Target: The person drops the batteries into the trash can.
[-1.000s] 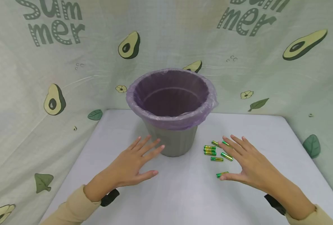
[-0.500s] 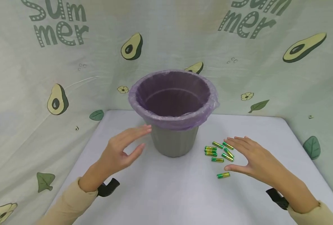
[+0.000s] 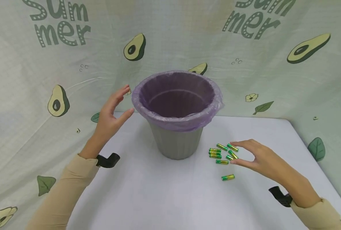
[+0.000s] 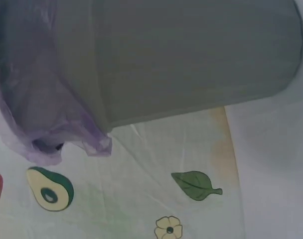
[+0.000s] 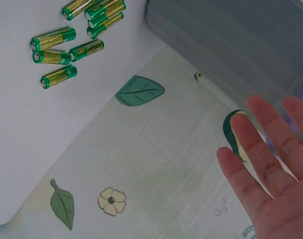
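Beside the tapered, plastic-lined bucket (image 3: 177, 143) lie shiny cylindrical batteries (image 3: 222, 162).

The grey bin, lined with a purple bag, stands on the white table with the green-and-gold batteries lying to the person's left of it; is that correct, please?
Not quite: the head view shows the green-and-gold batteries lying to the person's right of the grey bin. The rest holds: the bin, lined with a purple bag, stands on the white table.
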Demonstrator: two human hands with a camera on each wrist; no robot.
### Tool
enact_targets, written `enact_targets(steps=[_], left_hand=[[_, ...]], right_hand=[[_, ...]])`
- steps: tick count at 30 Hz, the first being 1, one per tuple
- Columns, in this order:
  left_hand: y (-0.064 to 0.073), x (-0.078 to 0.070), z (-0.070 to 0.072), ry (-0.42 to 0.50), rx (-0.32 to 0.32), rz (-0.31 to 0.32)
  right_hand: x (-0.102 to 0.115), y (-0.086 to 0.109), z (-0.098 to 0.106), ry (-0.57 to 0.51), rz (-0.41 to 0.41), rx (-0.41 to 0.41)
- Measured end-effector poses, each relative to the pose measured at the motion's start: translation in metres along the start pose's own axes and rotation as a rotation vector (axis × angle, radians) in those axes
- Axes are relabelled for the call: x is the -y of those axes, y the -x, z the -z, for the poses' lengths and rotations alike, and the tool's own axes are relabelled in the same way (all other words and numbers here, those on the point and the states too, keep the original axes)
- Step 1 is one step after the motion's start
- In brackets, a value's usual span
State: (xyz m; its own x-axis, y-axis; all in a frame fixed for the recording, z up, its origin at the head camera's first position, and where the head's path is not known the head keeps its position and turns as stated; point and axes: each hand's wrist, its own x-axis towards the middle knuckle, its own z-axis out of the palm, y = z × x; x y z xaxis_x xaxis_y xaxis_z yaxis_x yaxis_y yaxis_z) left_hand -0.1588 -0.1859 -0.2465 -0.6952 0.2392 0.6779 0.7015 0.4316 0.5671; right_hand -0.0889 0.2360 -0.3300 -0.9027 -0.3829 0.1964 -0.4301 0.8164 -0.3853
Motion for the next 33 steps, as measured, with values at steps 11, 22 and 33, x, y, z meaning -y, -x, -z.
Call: enact_targets(steps=[11, 22, 33], left_hand=[[-0.024, 0.046, -0.002, 0.136, 0.159, 0.247], [-0.026, 0.086, -0.004, 0.353, 0.296, 0.398], [-0.027, 0.094, -0.012, 0.391, 0.317, 0.412]], right_hand=[[-0.01, -0.002, -0.002, -0.1, -0.062, -0.004], [-0.025, -0.005, -0.013, -0.103, -0.066, -0.081], [-0.047, -0.004, -0.026, -0.19, -0.139, -0.107]])
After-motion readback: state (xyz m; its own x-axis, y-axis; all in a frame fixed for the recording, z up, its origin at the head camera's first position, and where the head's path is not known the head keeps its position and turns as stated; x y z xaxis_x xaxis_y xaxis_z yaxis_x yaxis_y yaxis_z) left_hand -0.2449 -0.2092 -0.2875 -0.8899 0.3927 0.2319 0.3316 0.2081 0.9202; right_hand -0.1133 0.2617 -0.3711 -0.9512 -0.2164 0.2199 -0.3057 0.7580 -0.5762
